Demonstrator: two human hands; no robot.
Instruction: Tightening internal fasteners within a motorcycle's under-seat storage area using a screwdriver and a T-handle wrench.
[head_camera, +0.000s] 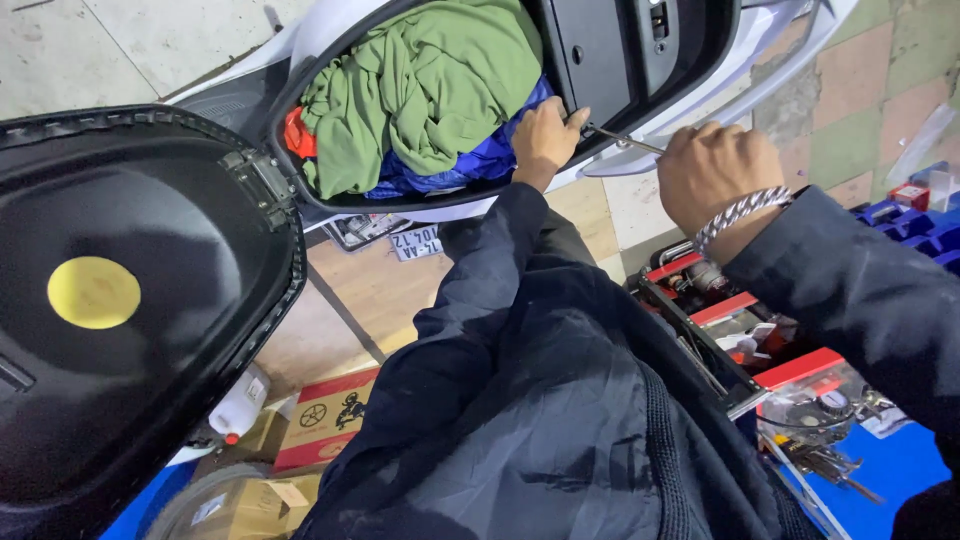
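Presently we list, from the head view:

1. Left hand (545, 135): ours, in a dark sleeve, set against the rim of the scooter's under-seat compartment (585, 60), fingers curled and pinching the far tip of a slim metal tool.
2. Right hand (715, 170): ours, clenched round the near end of the same tool, a silver chain bracelet (742, 210) on the wrist.
3. Metal tool (622, 140): a thin steel shaft, likely a screwdriver, running between our two hands, its tip at the black inner wall of the compartment; its handle is hidden in the right fist.
4. White scooter (780, 40): parked on a tiled floor (140, 40), seat swung open.
5. Raised seat (130, 300): black underside toward us, a round yellow sticker (93, 292) on it, hinge at the compartment's edge.
6. Compartment contents: a crumpled green cloth (425, 85) on top, blue fabric (495, 155) beneath it and just beside our left hand, a red scrap (292, 135) at the hinge side.
7. Red tool tray (745, 325): to the right below our right arm, holding small parts too cluttered to tell apart.
8. Floor items, lower left: a red and white cardboard box (325, 420), a white plastic bottle (240, 405).
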